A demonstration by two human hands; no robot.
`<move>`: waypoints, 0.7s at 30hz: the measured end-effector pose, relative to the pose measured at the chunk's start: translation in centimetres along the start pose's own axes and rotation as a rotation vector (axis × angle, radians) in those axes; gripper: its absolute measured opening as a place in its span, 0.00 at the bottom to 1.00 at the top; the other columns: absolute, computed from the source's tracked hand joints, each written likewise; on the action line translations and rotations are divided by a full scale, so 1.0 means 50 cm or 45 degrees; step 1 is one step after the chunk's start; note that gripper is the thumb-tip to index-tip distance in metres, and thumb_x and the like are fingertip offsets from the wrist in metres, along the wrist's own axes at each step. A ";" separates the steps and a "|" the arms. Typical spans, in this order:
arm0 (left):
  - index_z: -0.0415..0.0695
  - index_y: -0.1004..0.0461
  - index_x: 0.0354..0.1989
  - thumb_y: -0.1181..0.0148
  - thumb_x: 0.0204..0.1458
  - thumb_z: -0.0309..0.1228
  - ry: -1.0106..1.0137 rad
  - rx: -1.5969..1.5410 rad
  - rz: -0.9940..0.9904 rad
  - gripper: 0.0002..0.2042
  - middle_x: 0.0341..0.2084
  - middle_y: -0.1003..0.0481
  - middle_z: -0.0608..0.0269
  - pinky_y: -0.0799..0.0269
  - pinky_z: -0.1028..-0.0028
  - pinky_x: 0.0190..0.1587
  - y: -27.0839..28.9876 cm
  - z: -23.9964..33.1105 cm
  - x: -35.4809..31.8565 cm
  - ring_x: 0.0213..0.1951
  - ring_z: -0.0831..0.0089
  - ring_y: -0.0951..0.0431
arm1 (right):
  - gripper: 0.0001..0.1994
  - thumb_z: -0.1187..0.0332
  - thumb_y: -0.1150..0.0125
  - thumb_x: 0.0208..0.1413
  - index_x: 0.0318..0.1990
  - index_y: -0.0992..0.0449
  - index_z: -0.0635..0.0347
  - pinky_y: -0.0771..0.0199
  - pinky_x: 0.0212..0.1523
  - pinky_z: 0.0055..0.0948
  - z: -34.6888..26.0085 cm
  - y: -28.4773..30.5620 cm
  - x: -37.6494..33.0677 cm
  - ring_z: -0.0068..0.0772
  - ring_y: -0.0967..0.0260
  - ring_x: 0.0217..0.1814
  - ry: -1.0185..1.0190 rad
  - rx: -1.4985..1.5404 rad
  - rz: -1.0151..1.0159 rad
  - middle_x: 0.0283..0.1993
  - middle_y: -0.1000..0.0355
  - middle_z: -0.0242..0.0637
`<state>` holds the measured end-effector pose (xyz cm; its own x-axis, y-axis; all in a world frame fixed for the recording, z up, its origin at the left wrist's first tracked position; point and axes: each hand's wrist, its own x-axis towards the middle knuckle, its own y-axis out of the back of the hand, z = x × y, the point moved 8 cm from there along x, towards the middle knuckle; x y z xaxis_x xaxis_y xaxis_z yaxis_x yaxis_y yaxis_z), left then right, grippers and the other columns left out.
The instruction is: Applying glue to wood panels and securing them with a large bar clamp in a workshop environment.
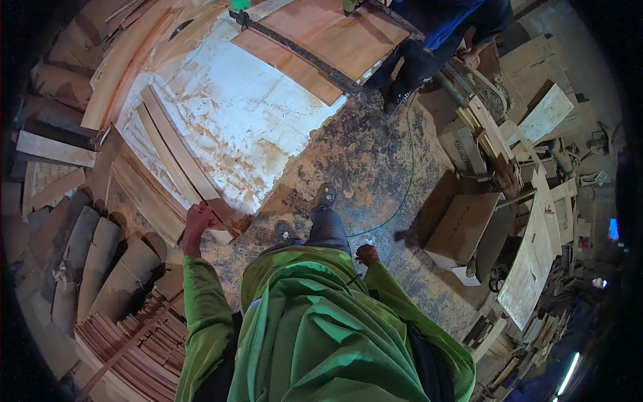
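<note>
- A white-coated worktable (pixel 254 114), its surface cracked and stained brown, fills the upper centre of the frame.
- Flat reddish plywood sheets (pixel 321 40) lie at its top edge under a dark metal bar (pixel 301 53).
- Long, thin veneer strips (pixel 174 151) run diagonally along the table's left edge, pale and smooth.
- The left hand (pixel 199 220), at centre left, has its fingers curled tight around the lower end of one strip.
- The right hand (pixel 366 254), lower centre, hangs loosely closed near the hip; whether it holds anything cannot be told.
</note>
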<state>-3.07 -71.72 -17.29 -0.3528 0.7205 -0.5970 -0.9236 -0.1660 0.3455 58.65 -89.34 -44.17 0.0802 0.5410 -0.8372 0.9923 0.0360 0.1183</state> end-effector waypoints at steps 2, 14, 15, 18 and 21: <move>0.40 0.33 0.22 0.44 0.55 0.37 -0.011 -0.027 0.024 0.14 0.16 0.29 0.64 0.29 0.74 0.22 0.002 0.009 -0.003 0.19 0.74 0.26 | 0.07 0.72 0.43 0.51 0.37 0.27 0.61 0.28 0.19 0.34 0.005 0.007 0.015 0.37 0.26 0.27 0.005 -0.094 -0.036 0.31 0.26 0.41; 0.40 0.32 0.31 0.42 0.56 0.37 0.068 -0.094 -0.016 0.13 0.20 0.28 0.63 0.25 0.71 0.22 0.008 -0.012 -0.006 0.21 0.73 0.24 | 0.08 0.70 0.41 0.51 0.38 0.25 0.62 0.27 0.20 0.33 -0.034 -0.014 0.011 0.35 0.25 0.27 0.034 -0.233 0.015 0.31 0.25 0.40; 0.39 0.35 0.31 0.44 0.57 0.34 0.066 -0.113 -0.010 0.11 0.20 0.29 0.61 0.25 0.71 0.20 0.010 -0.008 -0.009 0.20 0.73 0.25 | 0.08 0.69 0.41 0.51 0.37 0.25 0.62 0.27 0.20 0.32 -0.035 -0.018 0.009 0.35 0.26 0.26 -0.006 -0.167 0.036 0.31 0.25 0.40; 0.39 0.38 0.31 0.46 0.57 0.30 0.029 -0.131 -0.080 0.09 0.19 0.30 0.60 0.27 0.72 0.17 -0.016 0.009 0.009 0.18 0.73 0.27 | 0.07 0.69 0.42 0.52 0.35 0.25 0.63 0.27 0.20 0.32 0.067 0.035 0.056 0.34 0.26 0.26 -0.039 0.434 -0.015 0.31 0.25 0.40; 0.39 0.38 0.31 0.46 0.57 0.29 -0.002 -0.085 -0.045 0.09 0.18 0.30 0.60 0.29 0.73 0.16 0.001 -0.013 0.016 0.18 0.73 0.27 | 0.08 0.68 0.42 0.53 0.33 0.25 0.63 0.27 0.20 0.33 0.011 -0.024 0.056 0.34 0.26 0.26 0.039 -0.629 -0.224 0.30 0.25 0.40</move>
<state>-3.50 -71.59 -18.19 -0.3195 0.7278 -0.6068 -0.9435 -0.1850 0.2750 57.76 -88.33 -46.93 -0.0942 0.5153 -0.8518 0.8274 0.5164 0.2209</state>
